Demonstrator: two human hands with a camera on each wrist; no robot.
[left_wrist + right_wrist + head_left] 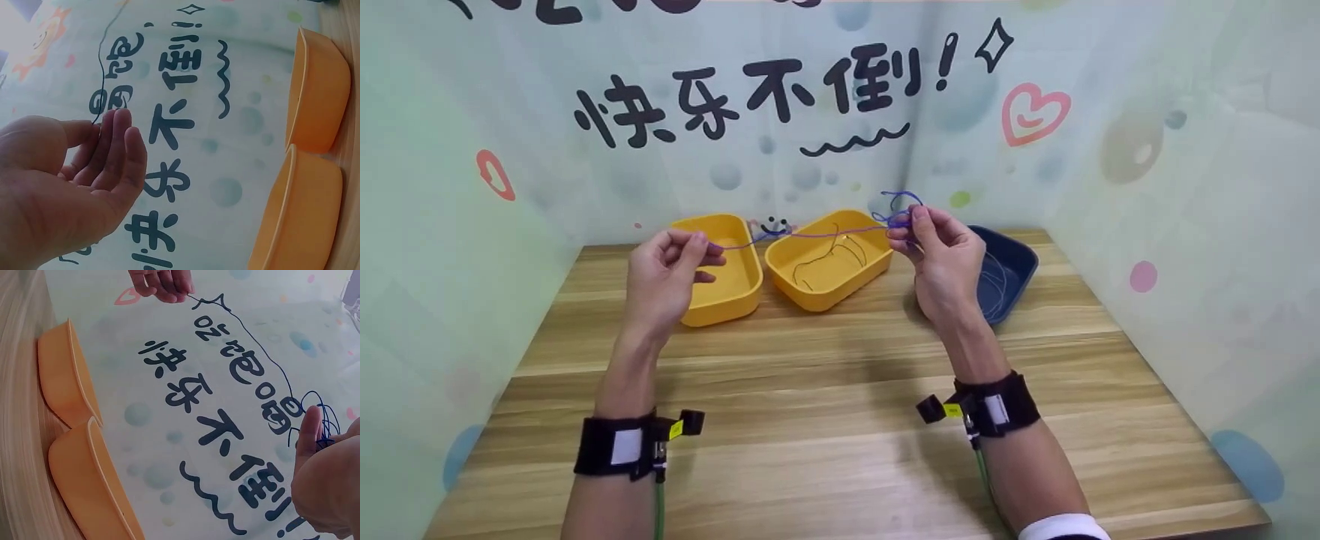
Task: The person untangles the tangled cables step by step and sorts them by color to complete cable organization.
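Observation:
A thin blue-purple string [825, 235] stretches between both hands, slightly slack, above the containers. My left hand [660, 274] pinches it between thumb and index finger, the other fingers bent loosely. From the left wrist view, the string [103, 73] rises from those fingertips. My right hand [949, 262] holds a bunch of its loops between thumb and fingers, with a few loops sticking up above. The right wrist view shows these loops [320, 408] partly hidden behind the thumb.
Two yellow containers [724, 309] [826, 297] stand at the back of the wooden table [810, 420]; dark thin strands lie in the middle one. A dark blue container [1020, 274] with a pale strand is partly behind my right hand. Printed fabric walls [1185, 225] enclose the table.

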